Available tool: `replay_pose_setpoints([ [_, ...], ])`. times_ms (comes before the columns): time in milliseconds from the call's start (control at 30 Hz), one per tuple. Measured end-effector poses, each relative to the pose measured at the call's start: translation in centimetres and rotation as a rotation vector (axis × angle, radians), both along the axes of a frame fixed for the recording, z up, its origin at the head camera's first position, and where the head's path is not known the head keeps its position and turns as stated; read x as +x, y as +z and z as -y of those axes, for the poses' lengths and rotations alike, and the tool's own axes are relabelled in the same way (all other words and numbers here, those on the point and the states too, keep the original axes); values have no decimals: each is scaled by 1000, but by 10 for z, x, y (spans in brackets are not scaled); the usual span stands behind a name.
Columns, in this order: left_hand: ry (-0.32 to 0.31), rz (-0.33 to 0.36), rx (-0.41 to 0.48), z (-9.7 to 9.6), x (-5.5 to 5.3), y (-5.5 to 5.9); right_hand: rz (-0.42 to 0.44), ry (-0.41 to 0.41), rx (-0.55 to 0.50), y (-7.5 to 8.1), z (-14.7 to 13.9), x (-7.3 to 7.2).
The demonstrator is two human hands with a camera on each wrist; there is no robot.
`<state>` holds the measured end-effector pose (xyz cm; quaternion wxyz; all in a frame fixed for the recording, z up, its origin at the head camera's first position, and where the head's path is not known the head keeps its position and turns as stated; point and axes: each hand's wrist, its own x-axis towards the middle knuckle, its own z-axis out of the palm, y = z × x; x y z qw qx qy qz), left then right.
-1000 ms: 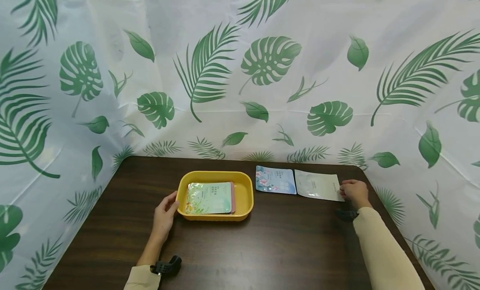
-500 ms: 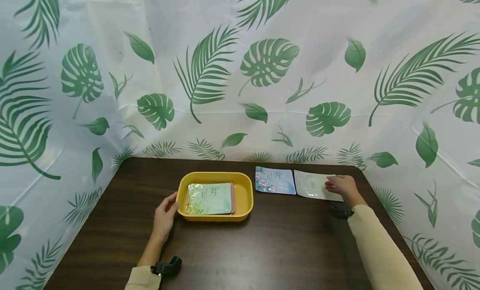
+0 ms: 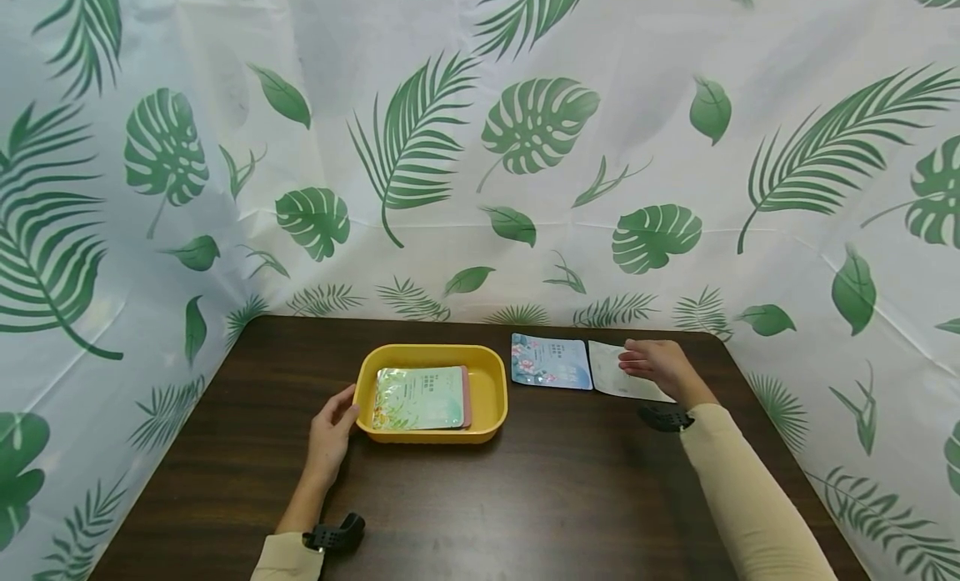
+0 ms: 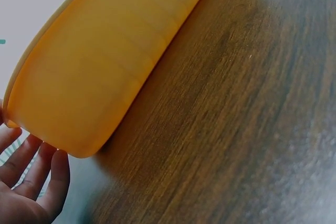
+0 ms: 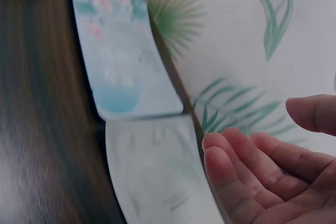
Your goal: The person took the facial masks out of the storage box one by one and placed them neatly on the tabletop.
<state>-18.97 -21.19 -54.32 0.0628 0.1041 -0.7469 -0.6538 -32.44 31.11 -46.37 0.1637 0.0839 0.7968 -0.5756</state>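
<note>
A yellow tray (image 3: 491, 389) sits mid-table and holds a green flowered sachet (image 3: 418, 397) lying on a pink one (image 3: 467, 395). My left hand (image 3: 330, 431) rests open against the tray's left end, fingers by its wall (image 4: 94, 87). Right of the tray lie a blue flowered sachet (image 3: 550, 360) and a white sachet (image 3: 611, 374) side by side. My right hand (image 3: 656, 364) hovers open over the white sachet (image 5: 157, 177), fingers straight, holding nothing. The blue sachet (image 5: 118, 56) lies just beyond its fingertips (image 5: 220, 156).
The dark wooden table (image 3: 525, 498) is enclosed at the back and both sides by a white curtain with green leaves (image 3: 480, 147). Both sachets lie close to the table's back edge.
My right hand has moved left, from the white sachet's right edge to above its middle. The left hand and the tray have stayed put.
</note>
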Motion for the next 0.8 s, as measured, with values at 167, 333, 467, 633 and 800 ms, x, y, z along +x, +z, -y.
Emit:
replay_pose_setpoints([
  [167,5,-10,-8,-1,-1,-2,-13,19,-28,5,14,1],
  [333,-7,10,-11,-2,2,0,-13,28,-66,9,27,4],
  [467,-11,21,-10,-3,4,0,-3,42,-93,13,38,6],
  [633,3,12,-14,-3,2,-1,13,66,-121,20,52,6],
  [800,13,-4,-15,-2,0,1,4,90,-116,25,68,6],
])
